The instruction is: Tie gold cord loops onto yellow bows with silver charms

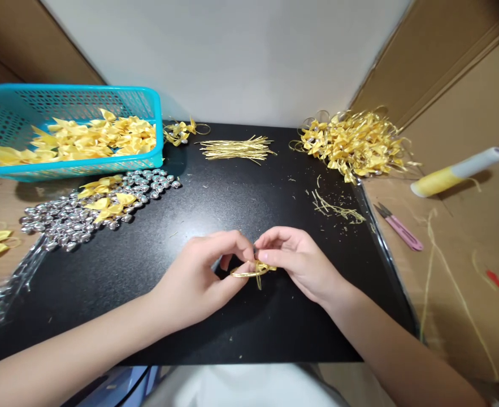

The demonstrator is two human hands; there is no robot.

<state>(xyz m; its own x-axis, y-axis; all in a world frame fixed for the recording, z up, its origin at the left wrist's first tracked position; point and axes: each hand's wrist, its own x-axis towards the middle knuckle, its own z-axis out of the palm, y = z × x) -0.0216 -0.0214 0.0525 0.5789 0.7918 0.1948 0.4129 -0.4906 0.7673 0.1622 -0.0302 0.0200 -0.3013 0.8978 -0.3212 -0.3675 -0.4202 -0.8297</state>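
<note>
Over the middle of a black mat [215,316], my left hand [198,280] and my right hand [295,263] meet fingertip to fingertip. Both pinch a small yellow ribbon bow with a loop of gold cord [255,270] between thumb and fingers. The cord loop hangs just below my left thumb. A short cord end points down toward the mat.
A turquoise basket [3,121] of yellow bows stands at the back left, silver beads [63,217] with a few bows beside it. Cut gold cords [236,149] lie at the back centre, a pile of finished bows [353,144] at the back right. Pink snips [399,228] and a yellow-white tube [459,171] rest on cardboard at right.
</note>
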